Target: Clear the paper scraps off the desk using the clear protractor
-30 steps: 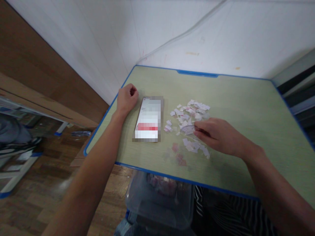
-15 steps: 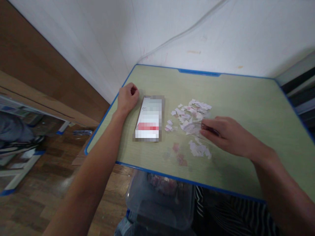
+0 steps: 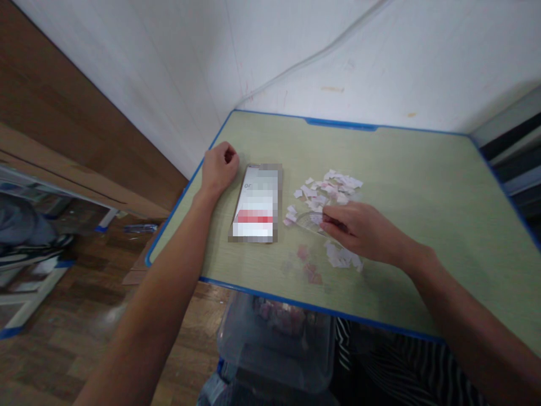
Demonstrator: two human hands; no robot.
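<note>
My right hand [image 3: 359,228] is closed on the edge of a clear plastic protractor [image 3: 309,219], whose curved rim points left, low over the table. Its far end reaches the small group of paper scraps [image 3: 291,214] at the left. Just behind it lies a loose pile of white and pinkish torn paper [image 3: 338,185]. Nearer the front is a second heap of white scraps [image 3: 343,256], partly under my wrist's side. My left hand [image 3: 220,163] rests as a loose fist on the table's left edge, with nothing visible in it.
A phone [image 3: 256,203] with a lit, blurred-out screen lies between my hands. Reddish scraps [image 3: 310,270] are near the front edge of the green, blue-rimmed table [image 3: 414,163]. Below stands a clear plastic bin [image 3: 274,355]. A white wall [image 3: 296,45] closes off the back.
My right hand has moved left with the protractor, which now reaches the small left group of scraps. My left hand and the phone have stayed put.
</note>
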